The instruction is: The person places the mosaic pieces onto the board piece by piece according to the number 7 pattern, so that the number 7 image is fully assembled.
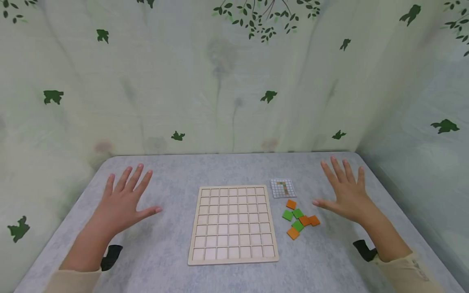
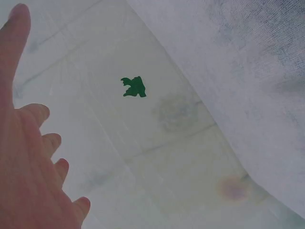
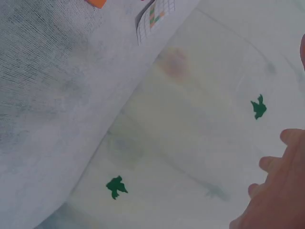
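Both hands are held up over the table with fingers spread, holding nothing. My left hand (image 1: 122, 203) is left of a wooden grid board (image 1: 275, 257), whose square cells hold no tiles. On the other side, my right hand (image 1: 348, 197) is nearest to a loose group of orange tiles (image 1: 293, 233) and green tiles (image 1: 287, 215). Just above these tiles lies a small pattern card (image 1: 289, 194), printed with a grid and an orange-and-green figure. In the right wrist view the card (image 3: 159, 16) and part of an orange tile (image 3: 96, 2) show at the top edge.
A grey-blue cloth-like surface covers the table (image 1: 161, 252). Pale curtains (image 1: 220, 81) with green bird shapes and leaf prints stand behind it and at both sides. A black band (image 1: 111, 257) is on the left wrist, another black band (image 1: 364, 249) on the right.
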Available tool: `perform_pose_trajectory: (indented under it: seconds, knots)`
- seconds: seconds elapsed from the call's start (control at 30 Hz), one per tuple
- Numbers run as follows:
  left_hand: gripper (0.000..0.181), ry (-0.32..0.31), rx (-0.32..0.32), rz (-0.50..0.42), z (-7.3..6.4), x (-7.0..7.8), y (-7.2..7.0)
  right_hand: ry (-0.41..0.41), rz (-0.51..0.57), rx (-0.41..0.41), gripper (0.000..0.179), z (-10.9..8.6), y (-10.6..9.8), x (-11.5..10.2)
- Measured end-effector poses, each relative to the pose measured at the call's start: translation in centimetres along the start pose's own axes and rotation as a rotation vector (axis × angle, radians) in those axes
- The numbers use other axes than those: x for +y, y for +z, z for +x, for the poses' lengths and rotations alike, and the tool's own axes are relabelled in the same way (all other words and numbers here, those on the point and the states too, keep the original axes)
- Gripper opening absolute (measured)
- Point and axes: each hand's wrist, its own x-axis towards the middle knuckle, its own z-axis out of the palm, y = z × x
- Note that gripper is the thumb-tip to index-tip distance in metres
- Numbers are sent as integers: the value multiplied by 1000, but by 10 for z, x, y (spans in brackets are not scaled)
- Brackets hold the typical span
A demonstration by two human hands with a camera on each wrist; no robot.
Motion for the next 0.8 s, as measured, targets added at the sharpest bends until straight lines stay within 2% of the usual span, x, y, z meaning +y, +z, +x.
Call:
perform_pose_trajectory:
  seconds: [0.17, 0.27, 0.33, 0.47, 0.6, 0.8]
  knots:
    - [103, 66, 105, -102, 0, 6, 12, -40, 242, 36, 108, -8, 9, 1]
    - [103, 73, 138, -216, -1, 13, 22, -37, 411, -2, 106, -15, 20, 1]
    - [102, 61, 139, -304, -2, 20, 29, -5, 510, -54, 105, -20, 29, 1]
    - [102, -1, 87, -513, -3, 37, 44, 93, 637, -167, 100, -30, 46, 0]
    - [100, -46, 31, -699, -5, 54, 58, 143, 680, -251, 86, -35, 61, 3]
    - [95, -34, -80, -828, -4, 72, 80, 172, 715, -326, 63, -40, 74, 6]
